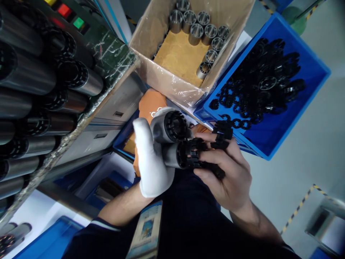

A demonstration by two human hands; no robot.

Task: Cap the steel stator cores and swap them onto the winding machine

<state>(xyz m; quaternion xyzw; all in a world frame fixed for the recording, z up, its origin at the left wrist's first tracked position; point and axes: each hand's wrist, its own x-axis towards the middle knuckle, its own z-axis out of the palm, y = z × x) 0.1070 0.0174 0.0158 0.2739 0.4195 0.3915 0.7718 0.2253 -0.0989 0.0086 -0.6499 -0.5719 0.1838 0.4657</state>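
My left hand (153,162), in a white glove, is closed around two grey metal cylinders held side by side. The upper cylinder (159,126) shows a black toothed plastic ring (175,126) at its end. On the lower cylinder (170,155), a black ring end faces my right hand (229,172). Bare, that hand is closed on several black toothed plastic rings (223,135). Its fingers bring one ring (193,153) up against the lower cylinder's end; whether it is seated I cannot tell.
Ahead, a plastic-lined cardboard box (167,77) holds several metal cylinders. To its right, a blue bin (293,122) contains loose black rings. Many ring-ended cylinders (29,68) lie on a plastic-wrapped bench (113,59) at left. Something orange (151,104) is behind my left hand.
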